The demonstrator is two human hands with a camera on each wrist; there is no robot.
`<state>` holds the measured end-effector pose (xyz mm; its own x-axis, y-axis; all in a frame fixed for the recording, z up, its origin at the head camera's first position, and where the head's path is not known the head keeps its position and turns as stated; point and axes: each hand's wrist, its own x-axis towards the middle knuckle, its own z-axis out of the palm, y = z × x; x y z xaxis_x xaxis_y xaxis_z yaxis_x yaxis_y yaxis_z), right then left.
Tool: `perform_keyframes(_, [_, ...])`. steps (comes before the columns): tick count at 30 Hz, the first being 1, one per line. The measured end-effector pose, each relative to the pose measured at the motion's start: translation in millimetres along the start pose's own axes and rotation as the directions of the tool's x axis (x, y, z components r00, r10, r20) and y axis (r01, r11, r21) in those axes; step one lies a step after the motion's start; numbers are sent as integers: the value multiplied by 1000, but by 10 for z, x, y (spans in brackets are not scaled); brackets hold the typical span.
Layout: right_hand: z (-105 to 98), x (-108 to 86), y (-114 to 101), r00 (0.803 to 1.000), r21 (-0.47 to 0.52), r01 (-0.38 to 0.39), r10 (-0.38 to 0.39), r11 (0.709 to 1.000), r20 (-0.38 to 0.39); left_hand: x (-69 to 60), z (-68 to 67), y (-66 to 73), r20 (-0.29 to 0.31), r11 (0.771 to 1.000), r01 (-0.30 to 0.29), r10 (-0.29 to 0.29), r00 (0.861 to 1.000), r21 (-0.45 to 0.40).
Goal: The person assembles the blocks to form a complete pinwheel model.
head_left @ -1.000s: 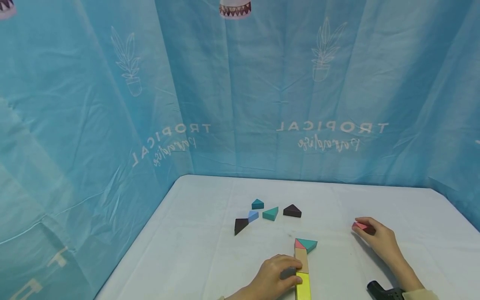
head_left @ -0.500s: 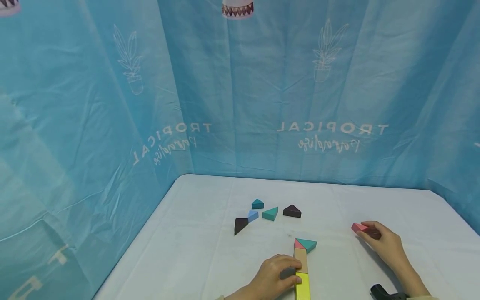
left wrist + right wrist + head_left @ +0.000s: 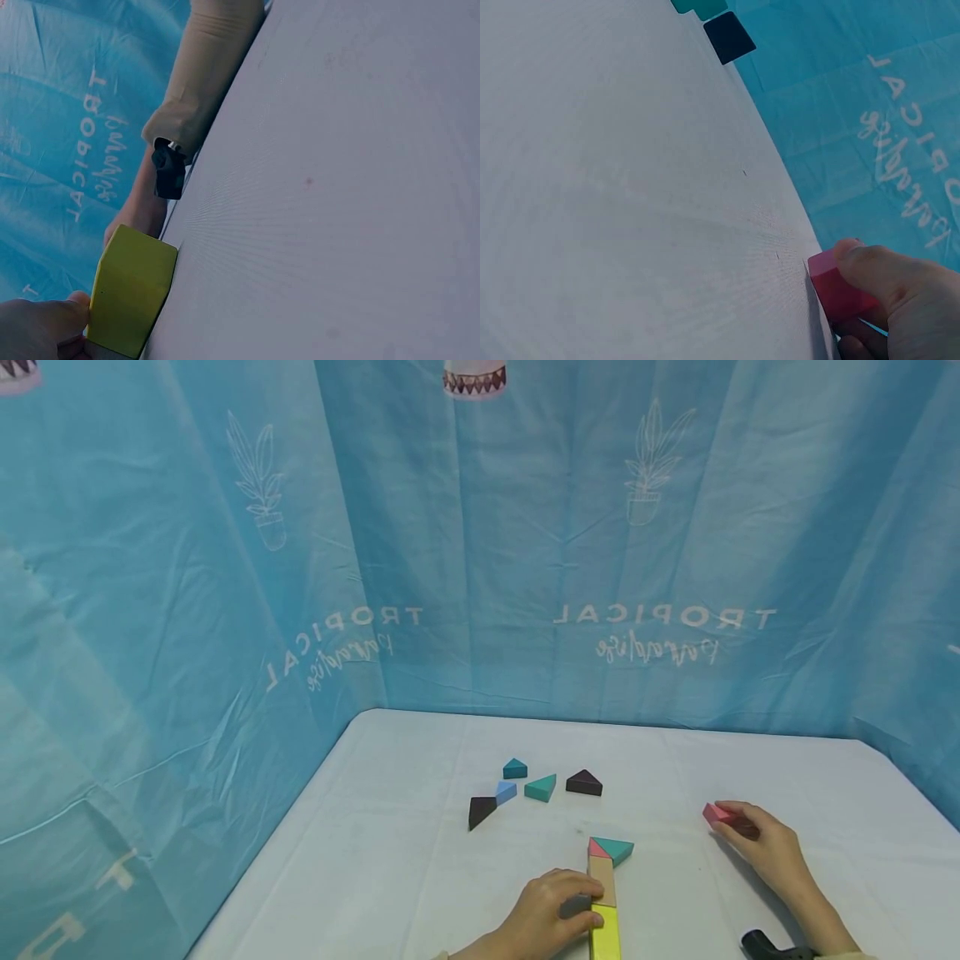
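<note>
A row of blocks lies on the white table near its front: a yellow block (image 3: 606,933), a tan block (image 3: 602,877), a small pink triangle block (image 3: 597,847) and a teal triangle block (image 3: 615,850) at the far end. My left hand (image 3: 542,912) touches the row from the left, fingertips at the tan block and thumb at the yellow one. In the left wrist view the thumb meets the side of the yellow block (image 3: 131,292). Out to the right, my right hand (image 3: 768,846) pinches a pink-red block (image 3: 717,814); the hand partly covers it.
Beyond the row lie loose blocks: two black triangles (image 3: 584,783), a teal triangle (image 3: 541,787), a darker teal one (image 3: 515,768) and a light blue one (image 3: 506,792). A blue printed curtain (image 3: 510,543) surrounds the white tabletop (image 3: 420,743).
The right hand with the pink-red block has shifted slightly nearer and to the right since the first frame, then held nearly still. The left hand and the row have stayed put.
</note>
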<state>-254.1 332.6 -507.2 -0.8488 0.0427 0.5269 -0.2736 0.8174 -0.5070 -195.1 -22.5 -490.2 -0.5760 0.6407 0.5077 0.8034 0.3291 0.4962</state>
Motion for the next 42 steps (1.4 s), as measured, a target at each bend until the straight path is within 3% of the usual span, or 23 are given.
perform_keyframes(10, [10, -4, -11, 1000, -18, 21, -21, 1000, -13, -3, -2, -11, -12, 1000, -9, 9, 1000, -4])
perform_keyframes(19, [5, 4, 0, 997, -2, -72, 72, 997, 34, 6, 3, -21, -5, 1000, -18, 18, 1000, -1])
perform_keyframes(27, [-101, 114, -190, 997, 97, -73, 70, 993, 34, 13, 6, -16, -12, 1000, -29, 29, 999, 1])
perform_keyframes(30, [-92, 172, -304, 998, 140, -59, 53, 988, 42, 11, 4, -18, -18, 999, -36, 36, 999, 3])
perform_keyframes(34, [-29, 242, -462, 999, 203, 19, -26, 979, 33, 24, 2, -21, -20, 999, -37, 38, 999, 7])
perform_keyframes(42, [215, 299, -582, 991, 254, 110, -126, 961, 46, 7, 12, -15, -9, 1000, -26, 26, 1000, 17])
